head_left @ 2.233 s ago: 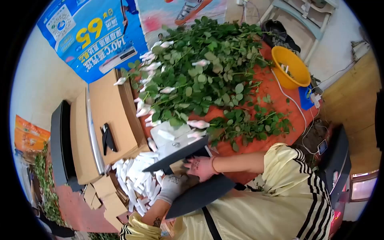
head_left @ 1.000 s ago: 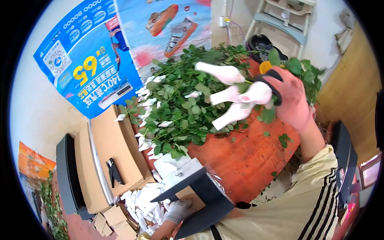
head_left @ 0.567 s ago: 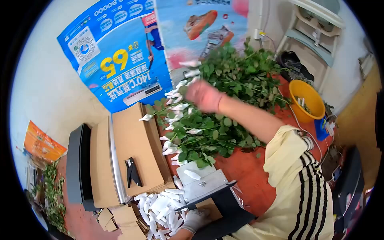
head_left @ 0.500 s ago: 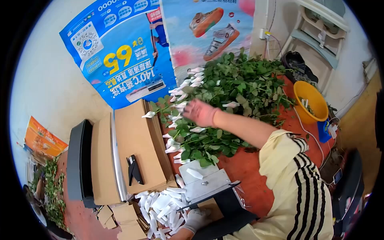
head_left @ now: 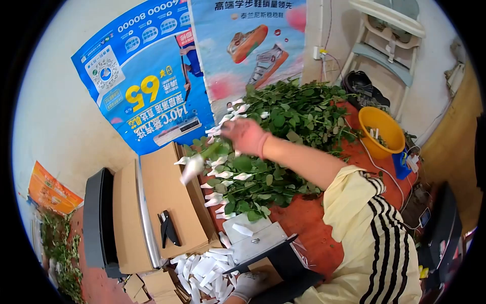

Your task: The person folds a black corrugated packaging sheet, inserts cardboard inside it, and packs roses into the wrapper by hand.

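Observation:
My right hand (head_left: 244, 136), in a pink glove, reaches over the heap of leafy rose stems (head_left: 298, 119). Its fingers are closed on a rose (head_left: 192, 169), whose white-wrapped bud is blurred and points down to the left. Several other white-wrapped buds (head_left: 215, 199) line the left side of the heap. My left hand (head_left: 248, 285), in a white glove, is low in view, beside a black open box (head_left: 288, 271) with a brown cardboard piece (head_left: 266, 268) in it. The left fingers are too indistinct to read. Close by lies a pile of white sleeves (head_left: 205, 271).
A black stapler (head_left: 168, 229) rests on stacked cardboard sheets (head_left: 174, 195). A metal box (head_left: 254, 235) carries one white sleeve. At the right are a yellow basin (head_left: 382, 134), a white cable (head_left: 377, 162) and a high chair (head_left: 390, 55). Posters (head_left: 147, 86) hang on the wall.
A rose with a white-wrapped bud now stands out from the heap, its bud swung toward the camera, with my right hand at its stem. My view has shifted slightly; my left hand stays low.

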A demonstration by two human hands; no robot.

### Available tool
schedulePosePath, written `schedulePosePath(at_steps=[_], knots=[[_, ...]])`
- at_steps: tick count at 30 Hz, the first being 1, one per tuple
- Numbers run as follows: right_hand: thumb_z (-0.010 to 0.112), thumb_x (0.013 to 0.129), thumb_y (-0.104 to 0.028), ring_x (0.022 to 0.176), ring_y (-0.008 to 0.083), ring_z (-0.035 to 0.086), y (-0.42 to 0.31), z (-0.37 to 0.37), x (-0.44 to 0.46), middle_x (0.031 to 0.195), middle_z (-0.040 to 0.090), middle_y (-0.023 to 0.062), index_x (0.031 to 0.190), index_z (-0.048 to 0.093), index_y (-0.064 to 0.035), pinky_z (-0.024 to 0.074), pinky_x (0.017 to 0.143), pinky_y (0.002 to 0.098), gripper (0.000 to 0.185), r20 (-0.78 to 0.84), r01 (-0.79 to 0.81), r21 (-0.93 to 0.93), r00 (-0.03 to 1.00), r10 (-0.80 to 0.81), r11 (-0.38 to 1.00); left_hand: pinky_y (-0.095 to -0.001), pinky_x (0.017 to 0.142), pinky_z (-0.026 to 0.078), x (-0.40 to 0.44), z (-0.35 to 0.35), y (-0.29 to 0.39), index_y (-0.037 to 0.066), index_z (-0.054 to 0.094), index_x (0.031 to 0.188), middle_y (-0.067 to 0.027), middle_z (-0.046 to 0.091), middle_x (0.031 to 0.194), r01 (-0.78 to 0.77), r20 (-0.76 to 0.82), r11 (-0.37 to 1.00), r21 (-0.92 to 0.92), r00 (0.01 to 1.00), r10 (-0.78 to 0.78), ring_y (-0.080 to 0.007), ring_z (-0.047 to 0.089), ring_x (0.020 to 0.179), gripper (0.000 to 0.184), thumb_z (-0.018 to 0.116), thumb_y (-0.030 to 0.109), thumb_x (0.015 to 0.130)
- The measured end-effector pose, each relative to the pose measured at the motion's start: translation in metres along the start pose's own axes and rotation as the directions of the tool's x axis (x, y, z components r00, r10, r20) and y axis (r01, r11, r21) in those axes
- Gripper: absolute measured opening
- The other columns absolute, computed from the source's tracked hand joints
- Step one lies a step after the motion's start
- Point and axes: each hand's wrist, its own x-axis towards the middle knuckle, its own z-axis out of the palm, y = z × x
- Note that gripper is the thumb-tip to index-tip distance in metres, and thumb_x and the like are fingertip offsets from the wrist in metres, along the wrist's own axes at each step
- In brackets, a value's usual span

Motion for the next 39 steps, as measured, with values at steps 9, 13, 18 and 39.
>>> schedulePosePath(at_steps=[9,13,18,39], knots=[[0.036,0.093,-0.028,0.089,0.0259,0.061,0.182,-0.227,-0.061,0.094,0.061,0.0125,0.102,0.055,-0.0037,0.0512,0.081,0.0379,0.032,-0.22,0.506,0.859,0.496,0.84,-0.074,-0.0399,0.082,0.047,-0.004,-0.021,0.008,0.013,0.059,0.101,-0.0121,0.063,0.103,0.012,0.133,0.999,-0.034,0.991,-0.007,-0.029,0.061,0.098,0.043,0.054,0.049,0.077],[0.036,0.096,-0.028,0.107,0.0241,0.054,0.195,-0.239,-0.084,0.113,0.056,0.0076,0.126,0.046,-0.0099,0.0476,0.091,0.0424,0.036,-0.341,0.593,0.764,0.704,0.623,-0.253,-0.0396,0.083,0.047,-0.001,-0.019,0.005,0.012,0.059,0.104,-0.0126,0.063,0.106,0.007,0.149,1.0,-0.008,0.989,-0.006,-0.0289,0.06,0.099,0.046,0.052,0.049,0.079],[0.042,0.096,-0.029,0.107,0.0216,0.053,0.168,-0.169,-0.085,0.114,0.055,0.0058,0.126,0.045,-0.009,0.0477,0.089,0.0398,0.037,-0.344,0.519,0.855,0.563,0.751,0.002,-0.0384,0.083,0.047,-0.013,-0.024,-0.002,0.011,0.059,0.106,-0.0128,0.063,0.107,-0.024,0.123,0.997,-0.076,0.992,0.034,-0.0294,0.06,0.099,0.045,0.051,0.048,0.082],[0.049,0.086,-0.019,0.089,0.0172,0.05,0.079,-0.182,-0.174,0.105,0.054,0.0093,0.121,0.049,-0.005,0.0403,0.075,0.0271,0.037,-0.128,0.009,0.972,0.86,0.495,0.235,-0.041,0.096,0.038,0.037,-0.175,-0.141,0.012,0.062,0.105,-0.015,0.054,0.12,0.466,-0.477,0.848,0.253,0.823,-0.309,-0.0287,0.049,0.114,0.035,0.06,0.032,0.076]])
